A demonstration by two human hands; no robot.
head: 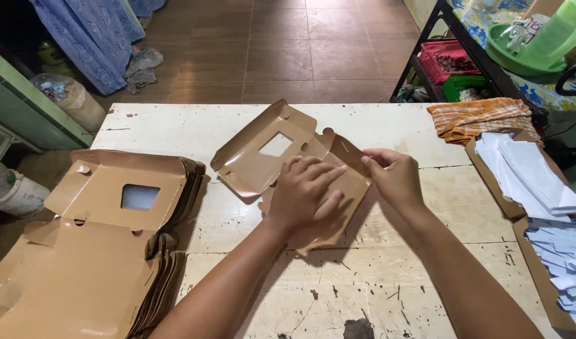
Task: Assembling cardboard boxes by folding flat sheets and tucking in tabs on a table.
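Note:
A flat brown cardboard box blank (pixel 263 157) with a square window cut-out lies in the middle of the worn white table (pixel 388 125). My left hand (pixel 305 191) presses flat on its lower panel, fingers spread. My right hand (pixel 394 176) pinches the right side flap of the same blank and holds it bent up. The part of the blank under my left palm is hidden.
A tall stack of identical flat window-box blanks (pixel 106 251) sits at the table's left. A cardboard tray of white paper sheets (pixel 539 182) lies at the right edge, with an orange checked cloth (pixel 479 116) behind it. A rack with green and red baskets (pixel 454 63) stands beyond.

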